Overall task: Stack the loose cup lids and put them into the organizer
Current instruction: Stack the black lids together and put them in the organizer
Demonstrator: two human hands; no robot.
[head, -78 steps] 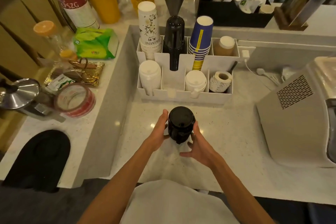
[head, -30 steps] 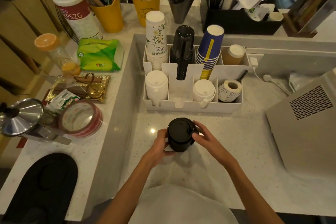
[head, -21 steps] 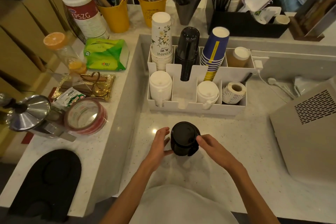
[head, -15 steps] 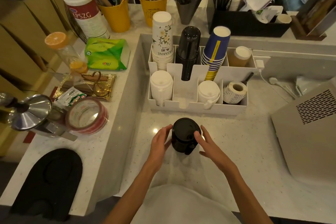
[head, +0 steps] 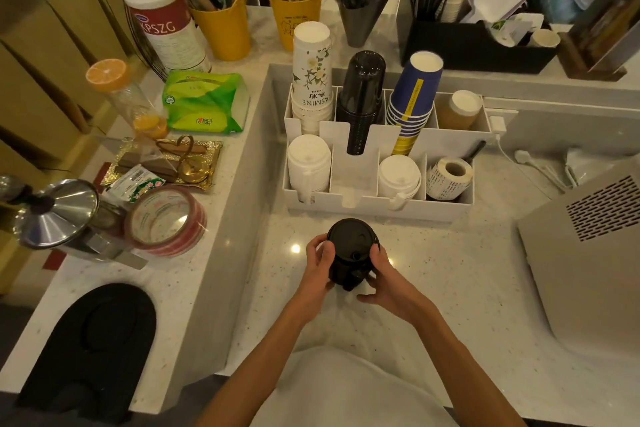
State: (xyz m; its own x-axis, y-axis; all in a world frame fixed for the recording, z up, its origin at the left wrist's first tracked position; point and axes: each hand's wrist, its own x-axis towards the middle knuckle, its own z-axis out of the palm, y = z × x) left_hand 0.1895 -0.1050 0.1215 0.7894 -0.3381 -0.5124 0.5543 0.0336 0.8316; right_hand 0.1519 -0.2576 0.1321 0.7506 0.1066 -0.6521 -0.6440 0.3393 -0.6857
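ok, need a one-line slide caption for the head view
Both hands, left hand and right hand, grip a stack of black lids in front of the white organizer.

black lids (head: 350, 246), white organizer (head: 377, 208)

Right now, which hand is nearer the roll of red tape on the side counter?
Left. The left hand grips the black lid stack on the side facing the red tape roll; the right hand holds the stack's far side.

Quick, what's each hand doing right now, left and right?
Left hand: closed on the left side of the stack of black lids.
Right hand: closed on its right side.
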